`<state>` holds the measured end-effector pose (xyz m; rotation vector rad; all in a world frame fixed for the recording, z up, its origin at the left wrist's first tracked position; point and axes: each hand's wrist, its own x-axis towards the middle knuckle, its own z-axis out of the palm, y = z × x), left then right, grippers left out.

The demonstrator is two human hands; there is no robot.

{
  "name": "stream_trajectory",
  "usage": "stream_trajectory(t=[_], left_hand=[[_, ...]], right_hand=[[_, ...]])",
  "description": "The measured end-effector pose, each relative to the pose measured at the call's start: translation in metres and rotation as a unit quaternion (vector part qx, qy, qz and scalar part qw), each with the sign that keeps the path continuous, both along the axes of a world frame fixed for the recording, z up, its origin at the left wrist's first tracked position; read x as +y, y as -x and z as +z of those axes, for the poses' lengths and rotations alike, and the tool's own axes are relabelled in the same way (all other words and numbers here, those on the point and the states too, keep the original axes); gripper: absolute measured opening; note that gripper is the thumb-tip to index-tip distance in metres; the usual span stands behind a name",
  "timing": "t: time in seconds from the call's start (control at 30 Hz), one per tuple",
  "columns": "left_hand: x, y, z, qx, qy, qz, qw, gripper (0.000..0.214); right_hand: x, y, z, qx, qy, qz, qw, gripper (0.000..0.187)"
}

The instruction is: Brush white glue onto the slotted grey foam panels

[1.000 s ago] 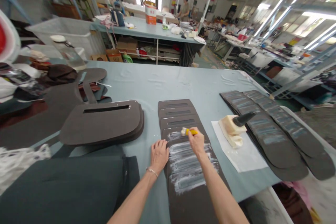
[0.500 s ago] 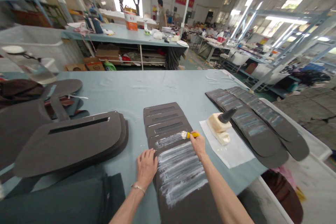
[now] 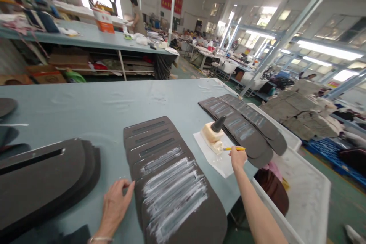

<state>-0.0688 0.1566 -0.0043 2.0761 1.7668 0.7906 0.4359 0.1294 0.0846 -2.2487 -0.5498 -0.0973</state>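
My right hand (image 3: 238,158) grips a small brush (image 3: 233,148) by its yellow handle. The brush's tip meets the cream glue at the mouth of a cut-open plastic bottle (image 3: 213,133), which lies on a white sheet (image 3: 225,168) and has a black cone-shaped nozzle. Overlapping dark grey panels (image 3: 190,152) with slots lie in the middle of the table, the nearer ones streaked with white glue. Beside their left edge rests my left hand (image 3: 117,201), fingers loosely bent and apart, its fingertips at the edge of the panels.
More glue-streaked panels (image 3: 257,137) lie at the table's right side. A stack of dark slotted panels (image 3: 51,179) sits at the left. White bins (image 3: 311,194) stand off the table's right edge. A person (image 3: 138,17) stands behind the far table (image 3: 85,38).
My right hand has moved the brush off the panels, rightward to the glue bottle. My left hand has shifted down and left along the panel edge. The view has turned right.
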Motion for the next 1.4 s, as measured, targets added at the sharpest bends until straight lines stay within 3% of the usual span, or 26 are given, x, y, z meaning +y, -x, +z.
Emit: stream_trajectory(t=[0.17, 0.3, 0.43, 0.6, 0.73, 0.87, 1.0, 1.1, 1.17, 1.23, 1.4], left_hand=[[-0.011, 0.002, 0.000, 0.029, 0.066, 0.040, 0.997, 0.039], [-0.019, 0.002, 0.000, 0.037, 0.123, 0.048, 0.991, 0.033], [-0.018, 0.005, 0.000, 0.022, 0.127, 0.048, 0.990, 0.030], [-0.011, 0.004, -0.001, -0.006, 0.133, 0.073, 0.988, 0.028], [0.000, 0.002, -0.002, -0.059, 0.100, 0.060, 0.991, 0.023], [0.004, -0.004, 0.008, -0.038, 0.050, 0.048, 0.997, 0.011], [0.006, -0.009, 0.016, -0.012, 0.029, 0.011, 0.999, 0.023], [0.008, -0.009, 0.017, 0.014, 0.029, -0.014, 0.999, 0.024], [0.008, -0.009, 0.017, 0.032, 0.032, -0.022, 0.999, 0.022], [0.008, -0.010, 0.017, 0.044, 0.033, -0.022, 0.998, 0.021], [0.006, -0.011, 0.018, 0.050, 0.036, -0.013, 0.998, 0.021]], right_hand=[[0.012, -0.008, -0.017, 0.023, -0.012, 0.032, 0.999, 0.029], [0.018, -0.005, -0.027, 0.058, -0.020, 0.067, 0.996, 0.032], [0.001, -0.002, -0.022, 0.056, -0.021, 0.068, 0.996, 0.037], [-0.015, 0.018, -0.012, 0.040, 0.033, 0.075, 0.996, 0.032], [0.004, 0.081, -0.012, 0.103, 0.048, 0.231, 0.966, 0.035], [0.030, 0.186, -0.012, 0.158, 0.014, 0.416, 0.895, 0.034], [0.053, 0.278, -0.018, 0.172, -0.002, 0.518, 0.838, 0.030], [0.062, 0.315, -0.026, 0.127, 0.020, 0.571, 0.811, 0.027], [0.065, 0.316, -0.032, 0.091, 0.046, 0.595, 0.797, 0.026], [0.068, 0.296, -0.037, 0.069, 0.067, 0.588, 0.803, 0.027], [0.082, 0.198, -0.039, -0.023, 0.114, 0.447, 0.887, 0.039]])
